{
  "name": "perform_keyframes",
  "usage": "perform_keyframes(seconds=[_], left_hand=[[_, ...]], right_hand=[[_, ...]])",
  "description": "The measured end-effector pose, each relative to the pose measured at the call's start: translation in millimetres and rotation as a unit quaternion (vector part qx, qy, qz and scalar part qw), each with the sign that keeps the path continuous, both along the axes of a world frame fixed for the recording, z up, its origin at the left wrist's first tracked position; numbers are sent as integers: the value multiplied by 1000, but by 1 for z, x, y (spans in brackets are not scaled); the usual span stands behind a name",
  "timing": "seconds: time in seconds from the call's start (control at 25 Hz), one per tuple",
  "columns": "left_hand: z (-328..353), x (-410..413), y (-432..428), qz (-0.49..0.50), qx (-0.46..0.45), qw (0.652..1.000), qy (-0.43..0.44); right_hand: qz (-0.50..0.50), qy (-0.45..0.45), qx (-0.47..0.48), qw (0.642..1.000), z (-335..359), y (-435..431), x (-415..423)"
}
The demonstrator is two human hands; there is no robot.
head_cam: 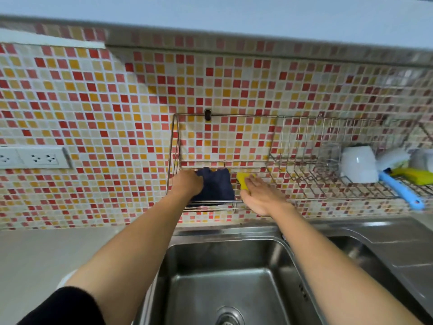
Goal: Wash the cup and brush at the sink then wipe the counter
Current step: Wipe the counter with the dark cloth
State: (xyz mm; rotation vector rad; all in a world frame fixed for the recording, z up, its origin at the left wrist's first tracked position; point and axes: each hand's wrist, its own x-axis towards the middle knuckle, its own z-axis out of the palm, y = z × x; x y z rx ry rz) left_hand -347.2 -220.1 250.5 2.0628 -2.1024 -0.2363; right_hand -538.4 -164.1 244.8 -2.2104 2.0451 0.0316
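Seen from the person's head, two bare forearms reach forward over a steel sink point(206, 263) to a wire rack point(246, 116) fixed on a wall of small red, orange and cream tiles point(93, 102). The left hand point(187, 184) has its fingers curled into a dark blue cloth point(218, 186) that hangs over the low left end of the rack, and grips it. The right hand point(260, 195) is just beside it, fingers straight and together, lying flat on a yellow sponge point(243, 179) on the same shelf. The white cup point(358, 164) lies tilted on the right part of the rack, well apart from both hands. The brush point(396, 186) is just to its right: the white bristles are up against the wall, and the light blue handle slants down and sticks out past the rack's front rail. A second yellow item point(414, 175) lies beside the brush, too blurred to tell. The sink basin is open below the arms, with the drain point(228, 317) at the bottom edge. Pale bench point(46, 254) runs left of the sink rim, and a steel draining board point(403, 242) lies to the right. White wall sockets point(37, 158) sit at far left, above the bench. A black sleeve point(65, 306) covers the left upper arm.
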Motion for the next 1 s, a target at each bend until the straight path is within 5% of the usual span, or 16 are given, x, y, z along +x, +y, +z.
perform_keyframes(seconds=[0.24,0.4,0.56,0.68,0.8,1.0], left_hand=[[-4,-18,-10,80,54,981,168],[13,-22,-24,161,70,868,464],[12,-24,-22,131,153,895,397],[4,-19,-21,115,27,906,406],[32,-11,-1,61,-101,902,416],[91,53,47,0,-206,891,405]], right_hand=[[2,-1,10,1000,-3,-4,-1],[5,-3,-5,1000,-4,-7,-3],[4,-1,-9,1000,-7,-8,-3],[-15,-3,-19,1000,-6,-9,-4],[-5,-4,-138,990,1,-1,12],[133,-173,-337,916,-10,51,90]])
